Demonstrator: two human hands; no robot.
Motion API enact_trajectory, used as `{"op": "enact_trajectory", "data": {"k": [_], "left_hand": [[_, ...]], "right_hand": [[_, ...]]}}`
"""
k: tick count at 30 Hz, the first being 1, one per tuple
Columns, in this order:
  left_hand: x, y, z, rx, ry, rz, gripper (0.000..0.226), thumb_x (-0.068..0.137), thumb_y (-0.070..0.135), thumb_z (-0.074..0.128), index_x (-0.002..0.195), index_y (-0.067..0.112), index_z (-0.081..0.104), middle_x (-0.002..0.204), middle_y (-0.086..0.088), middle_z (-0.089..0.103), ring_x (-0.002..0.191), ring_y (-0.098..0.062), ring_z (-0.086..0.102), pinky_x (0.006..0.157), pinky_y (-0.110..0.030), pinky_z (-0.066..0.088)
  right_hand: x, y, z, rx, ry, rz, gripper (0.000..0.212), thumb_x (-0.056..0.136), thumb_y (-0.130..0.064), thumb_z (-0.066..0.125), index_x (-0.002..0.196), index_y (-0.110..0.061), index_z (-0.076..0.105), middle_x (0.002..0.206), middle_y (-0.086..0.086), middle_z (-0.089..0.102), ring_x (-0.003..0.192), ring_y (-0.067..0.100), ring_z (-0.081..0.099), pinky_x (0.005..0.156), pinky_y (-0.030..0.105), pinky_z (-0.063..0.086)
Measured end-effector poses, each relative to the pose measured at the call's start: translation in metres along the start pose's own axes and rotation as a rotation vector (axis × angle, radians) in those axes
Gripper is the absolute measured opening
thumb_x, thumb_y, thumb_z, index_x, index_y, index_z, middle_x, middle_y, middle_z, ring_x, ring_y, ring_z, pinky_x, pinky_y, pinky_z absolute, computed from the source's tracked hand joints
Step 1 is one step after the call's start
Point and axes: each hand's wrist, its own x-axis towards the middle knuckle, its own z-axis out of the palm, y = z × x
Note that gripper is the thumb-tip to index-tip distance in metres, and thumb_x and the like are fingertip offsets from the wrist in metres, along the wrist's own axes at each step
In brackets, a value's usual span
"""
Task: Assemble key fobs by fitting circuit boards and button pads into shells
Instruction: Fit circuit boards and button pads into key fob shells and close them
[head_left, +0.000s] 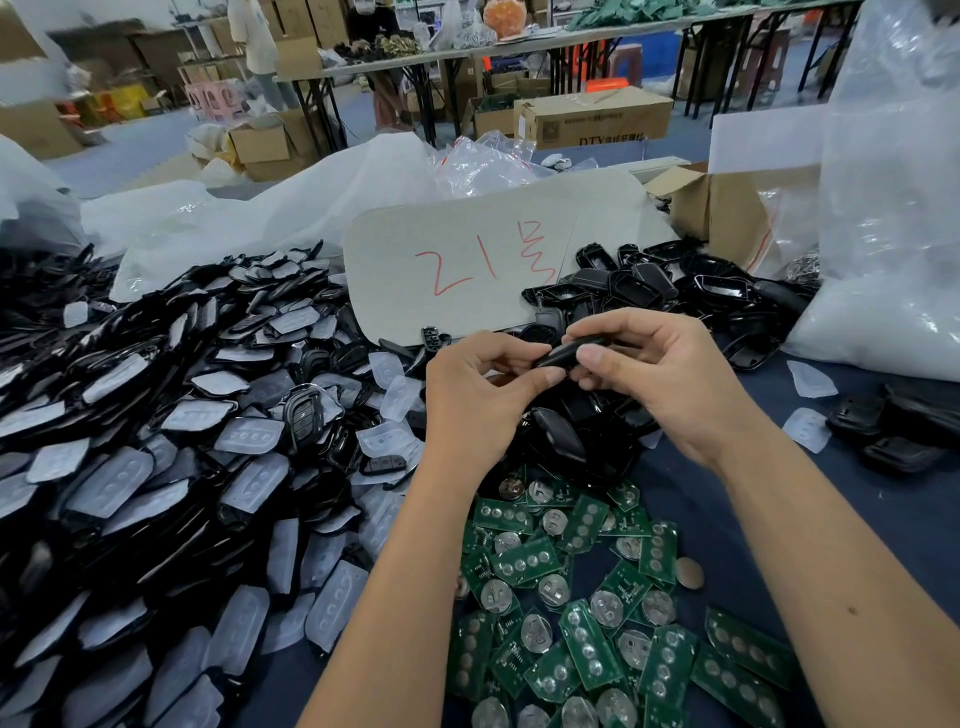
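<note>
One fob in progress: my left hand and right hand are pinching it together, while heaped boards, pads and shells are awaiting assembly.

we see a grey card marked in red mid-table, and a cardboard box toward the far right edge.

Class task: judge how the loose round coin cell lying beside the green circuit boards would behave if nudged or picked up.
The coin cell looks flat and lies on its face, so a push would probably slide it, not roll it. Its thin edge on the blue table cover may make pinching fiddly. Its metal sheen suggests stiff and slightly slippery.
</note>
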Motion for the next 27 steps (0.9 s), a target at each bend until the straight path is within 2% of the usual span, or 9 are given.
{"op": "enact_trajectory", "data": {"k": [3,7,12,18,22,25,27], "left_hand": [[0.000,0.000,-0.002,-0.011,-0.034,-0.005,0.024,0.073,0.002,0.090,0.082,0.020,0.078,0.077,0.000,0.077,0.072,-0.009,0.070,0.073,-0.024,0.058],[0.001,-0.002,-0.004,-0.010,-0.059,-0.012,0.023,0.073,0.001,0.090,0.080,0.019,0.078,0.076,-0.001,0.076,0.071,-0.011,0.069,0.073,-0.024,0.057],[0.002,-0.003,-0.007,0.003,-0.093,-0.011,0.024,0.071,0.000,0.091,0.079,0.019,0.078,0.074,0.003,0.074,0.070,-0.008,0.067,0.072,-0.026,0.057],[0.001,-0.003,-0.010,0.018,-0.116,-0.007,0.029,0.072,-0.004,0.088,0.077,0.021,0.075,0.075,-0.004,0.073,0.070,-0.012,0.067,0.075,-0.030,0.059],[0.000,-0.003,-0.011,0.050,-0.114,0.003,0.033,0.072,-0.006,0.088,0.076,0.023,0.074,0.082,-0.012,0.075,0.074,-0.018,0.070,0.076,-0.033,0.061],[0.000,-0.004,-0.010,0.128,-0.101,0.045,0.027,0.072,-0.003,0.089,0.082,0.019,0.077,0.083,0.005,0.073,0.077,-0.010,0.070,0.076,-0.028,0.061],[-0.001,-0.003,-0.007,0.179,-0.110,0.079,0.030,0.072,-0.001,0.088,0.091,0.020,0.078,0.086,0.010,0.073,0.082,-0.006,0.069,0.077,-0.026,0.061]], "right_hand": [[0.000,0.001,-0.001,-0.058,-0.019,-0.021,0.026,0.085,-0.002,0.080,0.110,-0.011,0.077,0.100,0.015,0.079,0.085,0.025,0.074,0.079,0.027,0.060],[0.000,0.001,-0.002,-0.075,-0.023,-0.012,0.026,0.085,-0.001,0.081,0.107,-0.016,0.080,0.095,0.017,0.079,0.080,0.022,0.074,0.076,0.025,0.058],[-0.001,-0.001,-0.001,-0.089,-0.036,-0.027,0.025,0.082,0.005,0.081,0.101,-0.010,0.079,0.092,0.017,0.078,0.077,0.022,0.073,0.070,0.023,0.057],[-0.003,-0.002,0.003,-0.131,-0.034,-0.025,0.023,0.082,0.010,0.079,0.097,-0.006,0.077,0.076,0.007,0.075,0.067,0.013,0.070,0.062,0.018,0.053],[-0.002,-0.001,0.003,-0.164,-0.041,-0.001,0.022,0.083,0.010,0.079,0.096,-0.007,0.076,0.084,0.017,0.077,0.074,0.024,0.072,0.069,0.025,0.056],[-0.002,-0.001,0.005,-0.231,-0.027,-0.024,0.025,0.081,0.009,0.082,0.092,-0.012,0.077,0.088,0.013,0.077,0.081,0.029,0.076,0.074,0.033,0.060],[-0.002,-0.001,0.009,-0.321,-0.014,-0.061,0.027,0.078,0.009,0.084,0.090,-0.014,0.077,0.091,0.009,0.074,0.085,0.030,0.075,0.077,0.043,0.062]]}}
